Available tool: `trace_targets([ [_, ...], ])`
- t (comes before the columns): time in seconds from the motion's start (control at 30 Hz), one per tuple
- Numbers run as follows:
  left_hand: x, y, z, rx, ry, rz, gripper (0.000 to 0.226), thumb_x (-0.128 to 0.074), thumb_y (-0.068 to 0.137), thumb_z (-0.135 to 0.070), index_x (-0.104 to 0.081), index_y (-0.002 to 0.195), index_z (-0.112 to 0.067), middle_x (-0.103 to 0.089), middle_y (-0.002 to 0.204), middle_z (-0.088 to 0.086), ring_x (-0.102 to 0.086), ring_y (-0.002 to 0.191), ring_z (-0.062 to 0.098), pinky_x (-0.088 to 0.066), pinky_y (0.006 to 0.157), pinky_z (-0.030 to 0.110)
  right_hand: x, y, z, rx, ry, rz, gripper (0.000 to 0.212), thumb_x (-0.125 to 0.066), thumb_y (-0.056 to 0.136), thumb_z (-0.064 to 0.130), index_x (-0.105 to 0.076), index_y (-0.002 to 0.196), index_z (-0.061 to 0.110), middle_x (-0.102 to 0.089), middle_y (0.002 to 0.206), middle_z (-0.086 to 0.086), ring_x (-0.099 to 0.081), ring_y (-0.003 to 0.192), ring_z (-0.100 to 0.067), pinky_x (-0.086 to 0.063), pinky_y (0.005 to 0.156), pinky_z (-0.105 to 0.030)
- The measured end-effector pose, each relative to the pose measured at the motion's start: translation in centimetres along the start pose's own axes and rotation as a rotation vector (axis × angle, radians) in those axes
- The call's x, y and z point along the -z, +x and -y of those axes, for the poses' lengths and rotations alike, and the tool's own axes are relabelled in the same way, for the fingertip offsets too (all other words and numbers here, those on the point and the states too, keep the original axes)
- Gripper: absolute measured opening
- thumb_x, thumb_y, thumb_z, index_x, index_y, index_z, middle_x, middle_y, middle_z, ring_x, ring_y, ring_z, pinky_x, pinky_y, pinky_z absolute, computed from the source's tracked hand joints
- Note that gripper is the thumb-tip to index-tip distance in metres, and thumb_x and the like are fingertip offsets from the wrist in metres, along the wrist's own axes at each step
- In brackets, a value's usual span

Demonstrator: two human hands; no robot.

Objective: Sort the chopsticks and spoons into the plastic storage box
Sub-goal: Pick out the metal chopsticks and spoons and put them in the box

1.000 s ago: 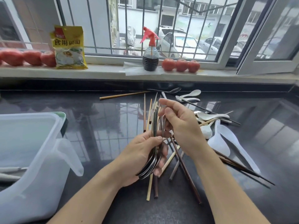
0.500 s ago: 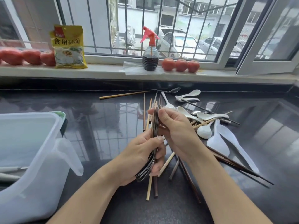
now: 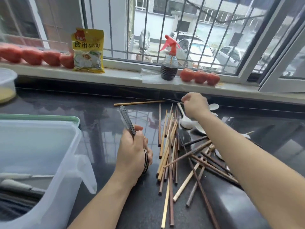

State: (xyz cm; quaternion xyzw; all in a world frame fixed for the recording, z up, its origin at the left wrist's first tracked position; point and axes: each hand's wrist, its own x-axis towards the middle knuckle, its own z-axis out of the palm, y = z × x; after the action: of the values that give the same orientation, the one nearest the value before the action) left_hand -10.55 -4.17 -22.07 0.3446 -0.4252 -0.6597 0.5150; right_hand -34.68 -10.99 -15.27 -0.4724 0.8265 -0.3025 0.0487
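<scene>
Hands that met over the spoon bundle [image 3: 130,128] a second ago are now apart, left hand [image 3: 132,151] gripping it near the storage box [image 3: 66,146], right hand [image 3: 194,103] pinching a metal spoon [image 3: 171,100] beyond the chopsticks [image 3: 171,146].

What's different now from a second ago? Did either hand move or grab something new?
The right hand left the bundle of metal spoons and reached out to the back of the counter, where it now pinches the handle of a metal spoon. The left hand still grips the bundle, now alone. The chopstick pile and storage box stay put.
</scene>
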Motion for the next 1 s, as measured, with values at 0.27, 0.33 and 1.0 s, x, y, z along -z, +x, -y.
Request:
trace_targets([
  [0.27, 0.6, 1.0, 0.4, 0.025, -0.042, -0.061, 0.013, -0.039, 0.109, -0.014, -0.049, 0.106, -0.02, -0.046, 0.068, 0.004, -0.041, 0.047, 0.022, -0.036, 0.043, 0.031, -3.9, 10.9, -5.8, -0.324, -0.335, 0.213, 0.059, -0.045, 0.087, 0.058, -0.06, 0.121, 0.011, -0.058, 0.127, -0.013, -0.047, 0.124, -0.041, -0.035, 0.107, -0.043],
  [0.33, 0.6, 1.0, 0.5, 0.015, -0.04, -0.062, 0.013, -0.038, 0.109, -0.013, -0.049, 0.107, -0.019, -0.045, 0.068, 0.004, -0.041, 0.047, 0.022, -0.036, 0.042, 0.03, -4.8, 11.7, -6.8, -0.326, -0.274, 0.17, 0.062, -0.045, 0.087, 0.058, -0.063, 0.119, 0.009, -0.061, 0.125, -0.018, -0.048, 0.121, -0.043, -0.037, 0.104, -0.045],
  [1.0, -2.0, -2.7, -2.0, 0.136, -0.507, 0.03, 0.013, -0.037, 0.107, -0.004, -0.047, 0.114, -0.009, -0.071, 0.12, 0.026, -0.073, 0.107, 0.037, -0.061, 0.087, 0.049, -1.5, -19.5, 3.6, 0.387, 0.204, -0.468, 0.025, -0.069, 0.086, 0.0, -0.075, 0.108, 0.012, -0.047, 0.087, 0.003, -0.044, 0.074, 0.006, -0.037, 0.073, -0.005],
])
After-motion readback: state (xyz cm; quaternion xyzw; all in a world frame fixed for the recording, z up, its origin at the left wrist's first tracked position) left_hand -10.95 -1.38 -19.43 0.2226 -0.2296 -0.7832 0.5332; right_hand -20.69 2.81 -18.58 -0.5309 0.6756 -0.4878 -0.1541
